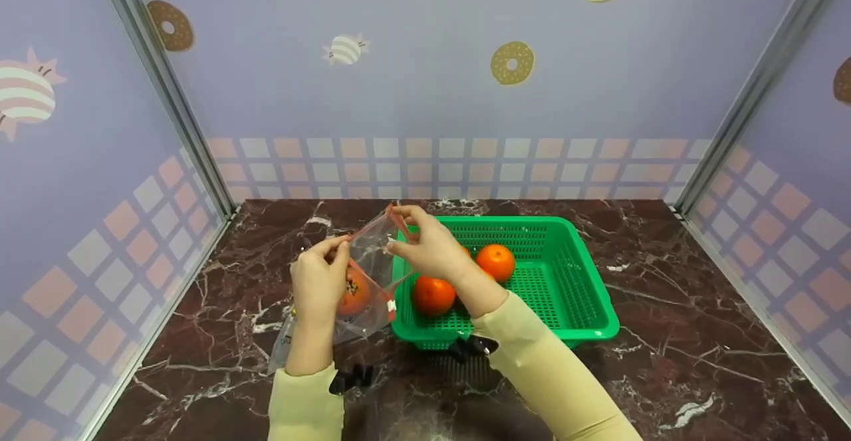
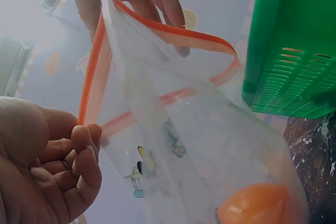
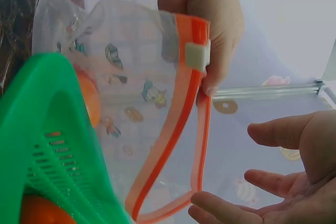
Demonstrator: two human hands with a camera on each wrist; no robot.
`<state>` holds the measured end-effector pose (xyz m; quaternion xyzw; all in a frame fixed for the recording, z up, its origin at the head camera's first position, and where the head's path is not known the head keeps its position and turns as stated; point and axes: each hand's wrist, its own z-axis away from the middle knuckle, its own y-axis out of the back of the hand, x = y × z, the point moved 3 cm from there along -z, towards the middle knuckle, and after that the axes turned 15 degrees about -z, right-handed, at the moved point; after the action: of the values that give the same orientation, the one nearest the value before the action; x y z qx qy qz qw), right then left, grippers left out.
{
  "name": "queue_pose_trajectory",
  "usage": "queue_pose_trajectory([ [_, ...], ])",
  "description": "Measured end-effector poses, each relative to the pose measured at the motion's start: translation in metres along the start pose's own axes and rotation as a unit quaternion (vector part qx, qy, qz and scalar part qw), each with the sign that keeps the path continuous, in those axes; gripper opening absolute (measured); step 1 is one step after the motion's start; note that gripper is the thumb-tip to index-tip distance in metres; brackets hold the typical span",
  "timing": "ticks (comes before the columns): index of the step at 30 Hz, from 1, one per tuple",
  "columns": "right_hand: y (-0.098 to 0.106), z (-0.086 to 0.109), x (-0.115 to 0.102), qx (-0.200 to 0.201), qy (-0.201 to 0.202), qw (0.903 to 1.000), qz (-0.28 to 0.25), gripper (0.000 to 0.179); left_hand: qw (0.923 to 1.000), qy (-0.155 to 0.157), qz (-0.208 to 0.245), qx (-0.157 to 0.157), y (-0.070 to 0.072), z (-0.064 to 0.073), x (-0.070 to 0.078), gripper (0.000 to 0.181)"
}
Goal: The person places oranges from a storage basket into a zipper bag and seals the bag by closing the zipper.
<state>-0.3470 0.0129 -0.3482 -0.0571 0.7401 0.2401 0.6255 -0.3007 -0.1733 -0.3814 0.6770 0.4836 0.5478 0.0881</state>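
Note:
A clear zip bag (image 1: 373,241) with an orange rim and printed cartoon figures hangs with its mouth spread, left of the green basket. My left hand (image 1: 318,285) pinches the near side of its rim between thumb and fingertips. One orange (image 2: 257,205) lies low inside the bag. My right hand (image 1: 432,245) is at the far side of the mouth, over the basket's left edge, its fingers spread and a fingertip right at the rim in the right wrist view. A white slider (image 3: 197,56) sits on the zip at one end.
The green plastic basket (image 1: 595,281) stands right of the bag, with several oranges (image 1: 434,296) in its left half, partly hidden behind my right forearm. Both stand on a dark red marbled table (image 1: 671,308). Patterned panels (image 1: 425,95) close off the back and both sides.

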Motion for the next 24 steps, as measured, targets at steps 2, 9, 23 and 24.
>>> queue_pose_trajectory([
  [2, 0.003, -0.001, 0.001, 0.002, -0.007, 1.0000, 0.005, 0.062, 1.0000, 0.001, 0.005, -0.005, 0.000, 0.001, 0.000, 0.024],
  [9, 0.014, -0.003, 0.004, 0.006, -0.017, 0.9997, 0.018, 0.060, 0.9999, 0.003, 0.012, -0.008, 0.000, 0.001, -0.001, 0.024],
  [23, 0.050, -0.013, 0.018, 0.011, -0.059, 0.9953, 0.075, 0.062, 0.9999, 0.007, 0.010, -0.012, -0.002, 0.001, -0.001, 0.025],
  [24, 0.053, -0.014, 0.020, 0.010, -0.064, 0.9948, 0.078, 0.062, 0.9998, 0.007, 0.010, -0.013, -0.002, 0.001, -0.001, 0.025],
])
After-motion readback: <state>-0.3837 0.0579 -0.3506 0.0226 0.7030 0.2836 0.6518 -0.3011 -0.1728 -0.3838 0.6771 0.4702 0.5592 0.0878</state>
